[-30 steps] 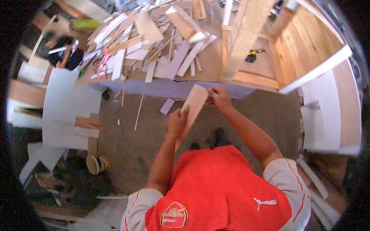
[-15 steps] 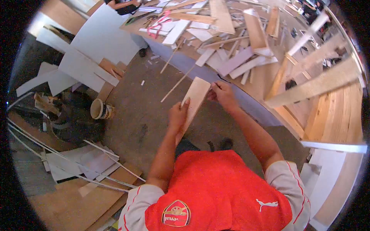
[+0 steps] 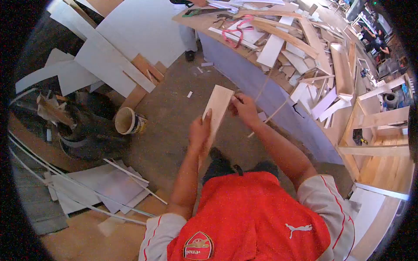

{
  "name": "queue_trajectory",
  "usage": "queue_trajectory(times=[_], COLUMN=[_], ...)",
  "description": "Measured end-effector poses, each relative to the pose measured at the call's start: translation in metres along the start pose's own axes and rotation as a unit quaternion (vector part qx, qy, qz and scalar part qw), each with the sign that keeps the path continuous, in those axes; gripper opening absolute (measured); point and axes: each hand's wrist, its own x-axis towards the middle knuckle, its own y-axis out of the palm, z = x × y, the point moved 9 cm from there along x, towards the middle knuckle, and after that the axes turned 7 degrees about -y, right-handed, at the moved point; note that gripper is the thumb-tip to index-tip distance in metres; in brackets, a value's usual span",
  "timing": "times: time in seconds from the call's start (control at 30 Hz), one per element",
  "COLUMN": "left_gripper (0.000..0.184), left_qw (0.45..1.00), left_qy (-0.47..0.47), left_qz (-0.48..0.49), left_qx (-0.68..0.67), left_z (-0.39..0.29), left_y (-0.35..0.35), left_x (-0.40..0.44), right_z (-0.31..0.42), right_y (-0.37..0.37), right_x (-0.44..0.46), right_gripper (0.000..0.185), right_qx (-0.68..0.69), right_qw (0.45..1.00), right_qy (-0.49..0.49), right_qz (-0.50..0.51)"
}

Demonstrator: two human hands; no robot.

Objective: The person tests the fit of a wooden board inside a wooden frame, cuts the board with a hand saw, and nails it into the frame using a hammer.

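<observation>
A pale wooden board [image 3: 217, 106] is held out in front of my body, tilted, its lower end partly hidden behind my forearm. My left hand [image 3: 200, 131] is closed around its left side, the thumb lying on the broad face. At the upper right edge of the board is my right hand [image 3: 245, 109], its fingers curled in a pinch. Whatever lies between those fingertips is too small or hidden to make out.
To the right, a workbench [image 3: 265, 89] carries piled wood offcuts and a pink strap [image 3: 237, 32]. A bucket [image 3: 129, 121] stands on the floor at left, near leaning white panels [image 3: 135, 32]. Another person's leg [image 3: 188, 39] shows behind the bench. A wooden frame [image 3: 374, 150] stands at far right.
My view has swung left, so the bench and bucket appear farther right. Both hands stay at the board, and the right hand sits slightly lower against its edge.
</observation>
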Motion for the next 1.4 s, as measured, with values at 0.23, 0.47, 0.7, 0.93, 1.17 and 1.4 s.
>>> queue_trajectory(times=[0.23,0.47,0.7,0.93,1.17,1.4], left_gripper=[0.074,0.074,0.077,0.073,0.071,0.073], left_qw=[0.999,0.998,0.999,0.997,0.994,0.992], left_qy=[0.033,0.007,0.018,0.056,0.07,0.087], left_qz=[0.012,0.006,0.009,0.036,0.084,0.089], left_qx=[0.042,-0.063,-0.031,-0.048,-0.028,-0.009], left_z=[-0.028,-0.004,0.004,-0.02,-0.043,-0.075], left_y=[-0.076,-0.1,-0.105,-0.078,-0.053,-0.046], left_x=[0.054,0.081,0.108,0.104,0.102,0.102], right_z=[0.066,0.092,0.095,0.085,0.072,0.077], right_y=[0.059,0.105,0.118,0.086,0.053,0.028], right_x=[0.04,0.074,0.089,0.07,0.063,0.07], right_gripper=[0.023,0.026,0.033,0.029,0.029,0.033], right_qx=[0.085,0.077,0.135,0.168,0.158,0.165], right_qw=[0.995,0.995,0.991,0.983,0.981,0.976], right_qy=[0.05,0.057,-0.01,0.046,0.038,0.014], right_qz=[0.002,0.027,-0.02,-0.06,-0.11,-0.143])
